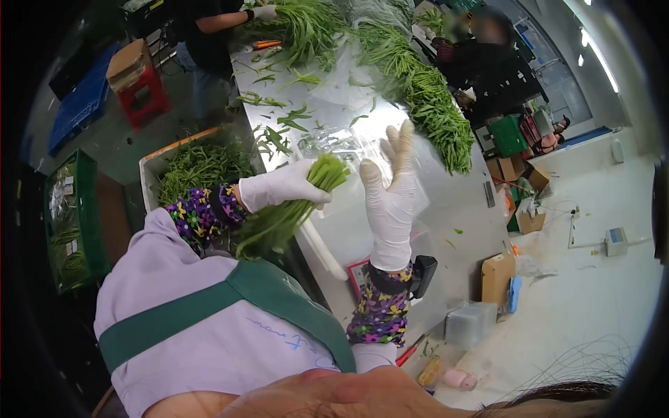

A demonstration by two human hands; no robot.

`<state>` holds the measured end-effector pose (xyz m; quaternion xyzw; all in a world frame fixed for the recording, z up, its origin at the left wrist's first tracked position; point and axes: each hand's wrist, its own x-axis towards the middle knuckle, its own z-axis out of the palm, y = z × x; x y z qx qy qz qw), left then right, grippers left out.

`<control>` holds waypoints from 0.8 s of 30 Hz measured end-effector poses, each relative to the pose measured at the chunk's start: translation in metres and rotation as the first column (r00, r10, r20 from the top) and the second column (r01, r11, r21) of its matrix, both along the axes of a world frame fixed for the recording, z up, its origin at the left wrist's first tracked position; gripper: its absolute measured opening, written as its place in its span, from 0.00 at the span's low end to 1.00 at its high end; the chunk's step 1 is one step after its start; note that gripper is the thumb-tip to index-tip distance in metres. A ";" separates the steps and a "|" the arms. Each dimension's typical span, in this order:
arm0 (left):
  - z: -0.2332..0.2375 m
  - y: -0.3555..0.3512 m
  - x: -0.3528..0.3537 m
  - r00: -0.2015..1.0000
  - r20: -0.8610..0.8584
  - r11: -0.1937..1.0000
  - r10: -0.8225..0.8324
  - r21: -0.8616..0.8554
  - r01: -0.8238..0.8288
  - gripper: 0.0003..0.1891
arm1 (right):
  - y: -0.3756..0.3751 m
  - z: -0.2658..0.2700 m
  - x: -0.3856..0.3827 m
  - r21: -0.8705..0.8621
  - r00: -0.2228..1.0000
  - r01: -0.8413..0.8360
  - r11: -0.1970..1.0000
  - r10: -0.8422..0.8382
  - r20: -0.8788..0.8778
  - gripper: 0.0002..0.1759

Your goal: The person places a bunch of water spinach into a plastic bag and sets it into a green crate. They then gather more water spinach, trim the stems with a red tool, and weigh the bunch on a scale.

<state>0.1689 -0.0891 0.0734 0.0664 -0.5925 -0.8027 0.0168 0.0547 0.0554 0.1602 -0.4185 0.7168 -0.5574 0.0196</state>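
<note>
Wrapped round a bundle of green leafy stems [326, 173], my left hand [287, 187] wears a white glove and holds the bundle near its cut ends. The leaves hang down toward my apron. To its right my right hand [391, 195], also gloved, is raised over the metal table [446, 202] with fingers spread and nothing in them. Clear plastic bags [338, 144] lie on the table behind and between the hands. Loose leaves are scattered beyond my left hand. A long pile of greens [432, 104] runs along the table's far right side.
A white bin of greens [148, 182] stands left of the table. Green crates [104, 230] and a red stool [143, 94] are further left. A co-worker's gloved hand [265, 12] touches greens at the far end; another person [491, 63] is beyond the table. Clear containers [470, 325] sit near right.
</note>
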 end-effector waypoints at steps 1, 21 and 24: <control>0.001 -0.002 0.004 1.000 -0.001 0.999 -0.005 0.050 0.005 0.20 | -0.007 -0.001 0.005 0.027 0.993 -0.015 1.000 0.018 -0.118 0.45; -0.009 -0.019 -0.033 0.977 -0.209 0.995 0.048 0.092 -0.030 0.52 | -0.001 -0.098 0.021 -0.086 0.748 -0.171 0.981 0.186 0.637 0.06; -0.014 -0.007 -0.035 0.981 -0.179 0.993 0.077 0.105 -0.058 0.54 | -0.007 -0.105 0.014 -0.100 0.775 -0.124 0.987 0.159 0.612 0.08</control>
